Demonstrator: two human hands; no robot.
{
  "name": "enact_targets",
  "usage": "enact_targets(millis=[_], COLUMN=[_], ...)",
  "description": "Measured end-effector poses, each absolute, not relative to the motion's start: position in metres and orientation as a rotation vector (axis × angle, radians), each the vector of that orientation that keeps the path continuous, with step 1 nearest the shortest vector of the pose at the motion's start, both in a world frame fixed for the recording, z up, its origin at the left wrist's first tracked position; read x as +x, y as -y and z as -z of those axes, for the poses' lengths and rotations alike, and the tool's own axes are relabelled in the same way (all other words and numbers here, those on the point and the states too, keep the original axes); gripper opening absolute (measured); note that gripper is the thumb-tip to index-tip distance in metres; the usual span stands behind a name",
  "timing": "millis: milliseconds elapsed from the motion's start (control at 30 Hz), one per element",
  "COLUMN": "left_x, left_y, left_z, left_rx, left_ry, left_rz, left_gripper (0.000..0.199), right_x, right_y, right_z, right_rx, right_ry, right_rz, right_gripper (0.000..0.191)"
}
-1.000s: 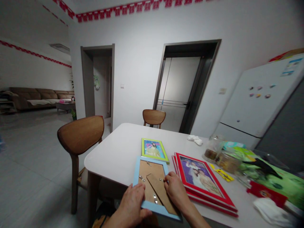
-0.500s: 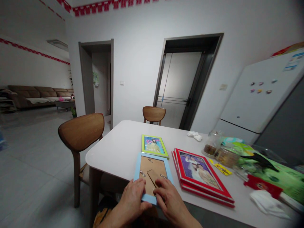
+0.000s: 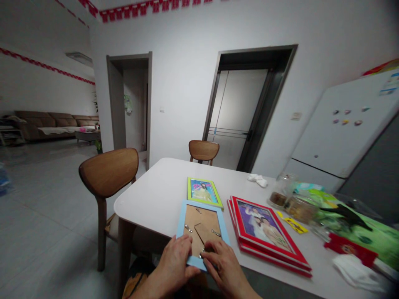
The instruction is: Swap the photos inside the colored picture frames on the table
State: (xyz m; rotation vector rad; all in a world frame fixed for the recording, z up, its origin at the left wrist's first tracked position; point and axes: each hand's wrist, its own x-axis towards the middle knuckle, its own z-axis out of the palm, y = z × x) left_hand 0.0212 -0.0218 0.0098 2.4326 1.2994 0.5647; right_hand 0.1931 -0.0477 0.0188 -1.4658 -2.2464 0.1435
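A light blue picture frame (image 3: 181,219) lies face down at the table's front edge, its brown backing board (image 3: 208,215) upward. Small metal clips (image 3: 188,228) sit around the backing, and a thin bent line, perhaps the edge of a stand, crosses its middle. My left hand (image 3: 177,255) grips the frame's lower left edge, thumb below and fingers on top. My right hand (image 3: 220,257) is at the lower right, fingertips pinched at a small metal clip (image 3: 201,252) near the bottom edge. Its fingers partly hide that clip.
A green picture frame (image 3: 204,192) lies beyond the blue one. To the right are stacked red picture frames (image 3: 264,232). Glass jars (image 3: 282,191), a yellow packet (image 3: 295,225), a red packet (image 3: 350,249) and tissues (image 3: 357,272) stand farther right. Wooden chairs (image 3: 109,170) flank the table (image 3: 156,191).
My right fingers have shifted slightly, and the metal clip near the bottom edge now shows. My left hand stays on the blue frame. The view has turned a little to the left.
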Motion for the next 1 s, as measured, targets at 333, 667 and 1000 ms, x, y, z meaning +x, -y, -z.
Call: enact_targets(millis=[333,667,1000], left_x=[0.021,0.018,0.021], left_y=[0.021,0.021,0.023], left_z=[-0.022,-0.028,-0.033], left_rx=[2.494,2.511,2.496], left_ry=[-1.296,-1.314,-1.351], left_rz=[-0.54,-0.495,-0.471], left_gripper=[0.038,0.034,0.031], right_x=[0.188,0.192,0.195], right_y=[0.025,0.014,0.016], right_z=[-0.018,-0.023,-0.029], right_rx=[-1.446,-1.396,-1.387], right_ry=[2.279,2.305,2.38], right_rz=[-0.218,-0.407,-0.407], right_gripper=[0.024,0.017,0.023])
